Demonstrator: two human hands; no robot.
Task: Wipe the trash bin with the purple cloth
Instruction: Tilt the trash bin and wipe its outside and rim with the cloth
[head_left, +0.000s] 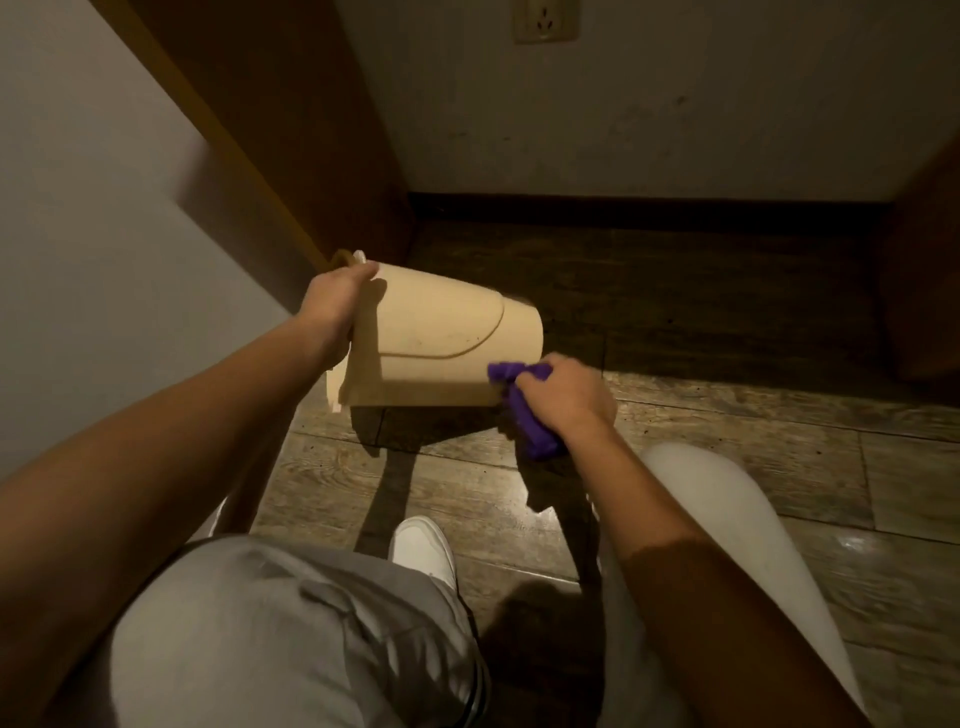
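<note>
Bin (441, 338), tan and tipped on its side above the floor (727, 447) at mid-frame, is gripped at its rim by the left hand (332, 306) while the right hand (566, 397), fingers closed around the purple cloth (524, 410), presses it against the bin's lower end.

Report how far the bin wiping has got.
Done: the left hand has the trash bin off the floor, tipped sideways by its rim. In hand: the right hand presses the purple cloth against its base end. Left: the side wall; wiped areas can't be told.
</note>
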